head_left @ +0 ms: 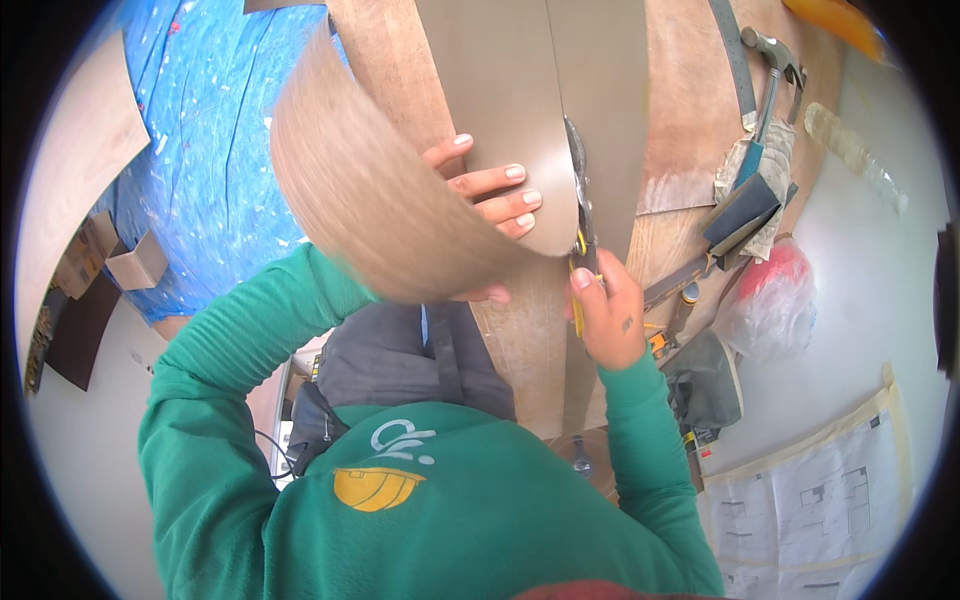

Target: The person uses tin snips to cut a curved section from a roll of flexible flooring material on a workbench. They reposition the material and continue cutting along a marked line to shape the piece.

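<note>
My right hand is closed around the yellow-and-black handles of a pair of tin snips. Their jaws lie along a dark cut line in a thin grey-brown sheet, dividing it from a strip on the right. My left hand rests on the sheet left of the snips, fingers stretched and spread. A wood-grain flap of thin sheet curls over this hand and hides its back and wrist. Below the flap's lower edge, the thumb tip shows.
Beneath the sheet is a wooden work surface. On the right lie a claw hammer, a dark block and a plastic bag. Blue sheeting covers the left, near an open cardboard box. Paper drawings hang lower right.
</note>
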